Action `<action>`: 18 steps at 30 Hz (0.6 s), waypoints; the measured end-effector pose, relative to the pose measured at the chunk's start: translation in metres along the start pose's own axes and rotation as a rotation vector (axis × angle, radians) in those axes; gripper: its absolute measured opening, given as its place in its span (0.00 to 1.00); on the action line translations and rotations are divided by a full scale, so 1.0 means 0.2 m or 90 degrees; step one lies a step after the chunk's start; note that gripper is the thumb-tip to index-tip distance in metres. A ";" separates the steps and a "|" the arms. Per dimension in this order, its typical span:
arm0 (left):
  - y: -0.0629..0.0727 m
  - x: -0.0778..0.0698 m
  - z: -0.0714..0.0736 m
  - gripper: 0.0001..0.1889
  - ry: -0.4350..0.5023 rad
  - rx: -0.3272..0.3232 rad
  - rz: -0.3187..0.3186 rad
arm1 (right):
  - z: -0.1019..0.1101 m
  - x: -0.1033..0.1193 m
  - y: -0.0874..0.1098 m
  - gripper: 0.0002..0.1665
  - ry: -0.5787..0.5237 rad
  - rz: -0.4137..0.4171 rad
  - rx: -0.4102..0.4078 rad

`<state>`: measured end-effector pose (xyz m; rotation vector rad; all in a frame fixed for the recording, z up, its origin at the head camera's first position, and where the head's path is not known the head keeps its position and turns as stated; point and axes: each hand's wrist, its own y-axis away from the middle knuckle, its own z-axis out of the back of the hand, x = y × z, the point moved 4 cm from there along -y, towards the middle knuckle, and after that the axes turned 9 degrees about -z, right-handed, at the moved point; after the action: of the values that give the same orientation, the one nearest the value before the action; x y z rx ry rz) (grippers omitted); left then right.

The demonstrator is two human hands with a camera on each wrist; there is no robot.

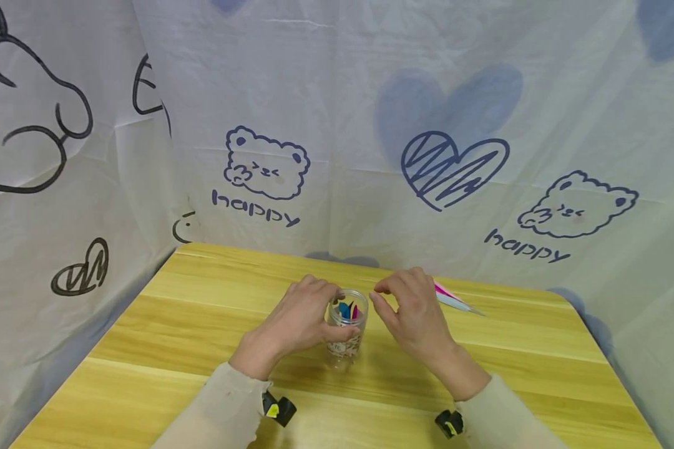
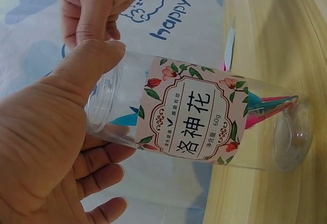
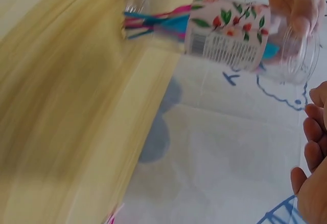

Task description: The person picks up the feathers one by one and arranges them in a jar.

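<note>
My left hand [image 1: 300, 318] grips a clear plastic jar [image 1: 345, 340] close to its open rim, thumb on one side and fingers on the other. The jar stands upright in the head view and bears a pink floral label [image 2: 194, 111] with Chinese characters. Inside it are several slim, pointed pink and blue pieces [image 3: 171, 23], their narrow ends down at the base. My right hand [image 1: 412, 312] is just right of the rim, fingers bent loosely and thumb near the index finger. Nothing shows between those fingers.
Behind my right hand, toward the table's back edge, lie slim pink and pale blue pointed pieces [image 1: 452, 299]. The wood-grain table [image 1: 163, 312] meets a white curtain [image 1: 348, 112] printed with bears and hearts. Black bands [image 1: 279, 408] show at both sleeves.
</note>
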<state>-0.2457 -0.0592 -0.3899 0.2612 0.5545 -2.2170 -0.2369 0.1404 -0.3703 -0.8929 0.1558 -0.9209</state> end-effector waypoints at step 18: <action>0.00 0.00 0.00 0.37 0.006 0.007 0.013 | 0.05 -0.32 0.14 0.10 0.200 -0.001 0.025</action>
<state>-0.2456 -0.0590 -0.3898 0.2818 0.5415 -2.2009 -0.2555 0.2022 -0.4002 -0.7082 0.4055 -1.0584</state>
